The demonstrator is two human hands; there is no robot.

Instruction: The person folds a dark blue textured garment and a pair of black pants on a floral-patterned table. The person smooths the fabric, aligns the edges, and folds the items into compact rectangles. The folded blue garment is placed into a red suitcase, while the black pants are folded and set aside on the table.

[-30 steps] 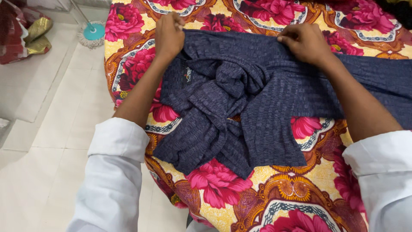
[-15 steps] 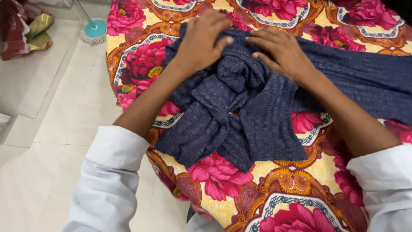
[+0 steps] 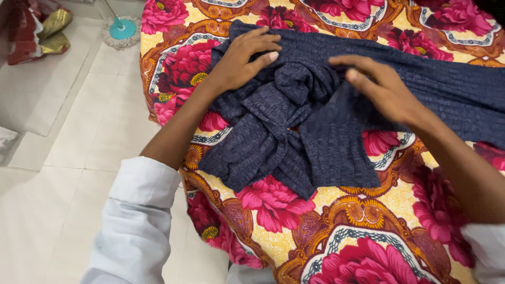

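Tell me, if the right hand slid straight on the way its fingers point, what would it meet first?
The right hand points left across the dark blue ribbed knit garment. Going straight on, it would likely first meet the bunched knot of fabric at the garment's middle, then the left hand just beyond, though depth is hard to judge.

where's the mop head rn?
Head view, top left: the round white-fringed mop head with teal centre sits on the pale tiled floor, beside the floral-covered table.

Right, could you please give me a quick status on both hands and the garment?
Left hand flat on the dark blue knit garment, fingers spread. Right hand pressing its bunched middle. Garment on the floral cloth; nothing in the way.
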